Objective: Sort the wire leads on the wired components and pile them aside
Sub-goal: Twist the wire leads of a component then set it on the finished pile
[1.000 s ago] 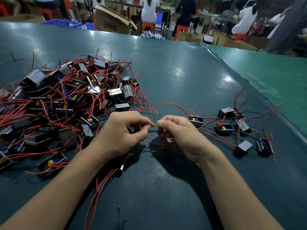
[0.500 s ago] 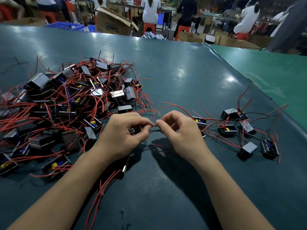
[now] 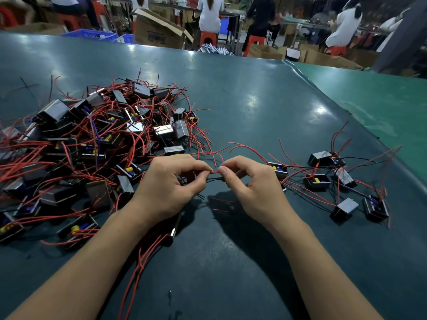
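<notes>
My left hand (image 3: 171,188) and my right hand (image 3: 251,188) meet at the middle of the table, each pinching the same short red wire lead (image 3: 215,172) between thumb and forefinger. Thin black leads (image 3: 213,180) run between the hands just below it. The component these leads belong to is hidden under my left hand. A big tangled heap of wired components (image 3: 92,144), small dark boxes with red leads, lies to the left. A smaller loose group of the same components (image 3: 339,181) lies spread out to the right.
The dark green table (image 3: 231,100) ends at a raised right edge (image 3: 346,125) beside a lighter green surface. Loose red leads (image 3: 143,257) trail under my left forearm. Cardboard boxes, blue crates and seated people are beyond the far edge.
My hands stay together on the red lead; my right hand's fingers have uncurled a little and its wrist has shifted slightly. The heaps have not moved.
</notes>
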Action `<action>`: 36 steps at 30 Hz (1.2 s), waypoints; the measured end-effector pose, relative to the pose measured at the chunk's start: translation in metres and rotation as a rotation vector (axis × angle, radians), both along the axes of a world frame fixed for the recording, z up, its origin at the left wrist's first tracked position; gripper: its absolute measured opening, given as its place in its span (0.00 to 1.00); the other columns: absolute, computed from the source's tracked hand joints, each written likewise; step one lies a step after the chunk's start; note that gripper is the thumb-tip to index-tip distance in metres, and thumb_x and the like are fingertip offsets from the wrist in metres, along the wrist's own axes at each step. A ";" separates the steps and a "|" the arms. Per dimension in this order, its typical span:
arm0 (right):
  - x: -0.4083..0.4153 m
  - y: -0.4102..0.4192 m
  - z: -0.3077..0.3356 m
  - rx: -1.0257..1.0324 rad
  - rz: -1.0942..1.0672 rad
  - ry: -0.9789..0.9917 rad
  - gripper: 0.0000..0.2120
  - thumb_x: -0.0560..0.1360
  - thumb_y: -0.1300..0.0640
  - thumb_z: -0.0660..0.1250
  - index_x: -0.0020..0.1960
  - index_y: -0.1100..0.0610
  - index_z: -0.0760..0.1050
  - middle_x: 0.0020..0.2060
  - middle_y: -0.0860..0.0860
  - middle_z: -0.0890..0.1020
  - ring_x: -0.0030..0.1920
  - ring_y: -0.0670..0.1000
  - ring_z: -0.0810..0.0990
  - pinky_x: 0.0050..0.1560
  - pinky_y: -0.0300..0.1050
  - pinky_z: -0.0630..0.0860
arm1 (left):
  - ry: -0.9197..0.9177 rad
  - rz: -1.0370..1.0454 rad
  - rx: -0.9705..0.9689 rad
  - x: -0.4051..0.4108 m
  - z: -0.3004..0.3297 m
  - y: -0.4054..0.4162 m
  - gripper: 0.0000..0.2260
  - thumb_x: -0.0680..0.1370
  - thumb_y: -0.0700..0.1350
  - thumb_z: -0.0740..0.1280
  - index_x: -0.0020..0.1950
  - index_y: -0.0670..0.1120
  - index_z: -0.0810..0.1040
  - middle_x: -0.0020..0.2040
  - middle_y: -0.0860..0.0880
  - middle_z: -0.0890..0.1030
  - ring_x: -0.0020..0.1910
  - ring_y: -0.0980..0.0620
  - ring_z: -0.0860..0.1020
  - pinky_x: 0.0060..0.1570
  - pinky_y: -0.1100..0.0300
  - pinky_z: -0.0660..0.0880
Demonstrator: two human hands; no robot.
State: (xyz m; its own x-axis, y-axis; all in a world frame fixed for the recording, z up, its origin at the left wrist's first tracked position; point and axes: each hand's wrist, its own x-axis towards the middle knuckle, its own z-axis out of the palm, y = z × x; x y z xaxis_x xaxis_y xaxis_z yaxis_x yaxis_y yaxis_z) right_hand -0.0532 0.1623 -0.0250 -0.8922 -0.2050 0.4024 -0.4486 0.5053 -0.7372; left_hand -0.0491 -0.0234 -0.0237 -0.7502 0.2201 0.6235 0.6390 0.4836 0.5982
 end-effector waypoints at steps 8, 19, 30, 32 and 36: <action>0.000 -0.002 0.003 -0.236 0.053 -0.340 0.07 0.76 0.54 0.70 0.40 0.52 0.80 0.30 0.47 0.81 0.31 0.42 0.78 0.27 0.38 0.73 | 0.029 -0.021 -0.031 0.000 0.001 0.000 0.03 0.74 0.35 0.71 0.45 0.39 0.85 0.38 0.47 0.83 0.37 0.50 0.81 0.38 0.53 0.76; 0.001 -0.016 -0.003 -0.342 -0.063 -0.425 0.13 0.78 0.56 0.67 0.34 0.55 0.78 0.27 0.50 0.77 0.29 0.48 0.73 0.28 0.45 0.71 | 0.105 0.060 -0.116 0.003 -0.002 0.005 0.04 0.73 0.38 0.70 0.45 0.41 0.85 0.39 0.48 0.84 0.36 0.47 0.81 0.38 0.51 0.77; 0.001 0.000 0.004 -0.004 0.029 0.017 0.06 0.76 0.57 0.71 0.42 0.57 0.84 0.41 0.49 0.82 0.43 0.44 0.79 0.41 0.28 0.66 | -0.079 0.138 0.102 0.003 -0.001 0.007 0.04 0.74 0.36 0.72 0.45 0.43 0.86 0.39 0.54 0.84 0.38 0.60 0.80 0.41 0.69 0.74; 0.001 -0.002 0.002 0.037 0.031 -0.006 0.07 0.76 0.58 0.71 0.41 0.58 0.84 0.39 0.48 0.82 0.41 0.45 0.79 0.40 0.29 0.66 | -0.081 0.135 0.112 0.003 -0.001 0.007 0.04 0.74 0.36 0.73 0.45 0.43 0.85 0.40 0.54 0.84 0.39 0.58 0.81 0.41 0.68 0.76; 0.000 -0.005 -0.003 0.136 0.009 -0.045 0.07 0.77 0.56 0.68 0.46 0.58 0.83 0.41 0.50 0.82 0.43 0.49 0.79 0.46 0.41 0.73 | -0.100 0.099 0.112 0.004 -0.001 0.009 0.04 0.74 0.35 0.72 0.45 0.43 0.85 0.39 0.53 0.84 0.37 0.56 0.81 0.40 0.65 0.77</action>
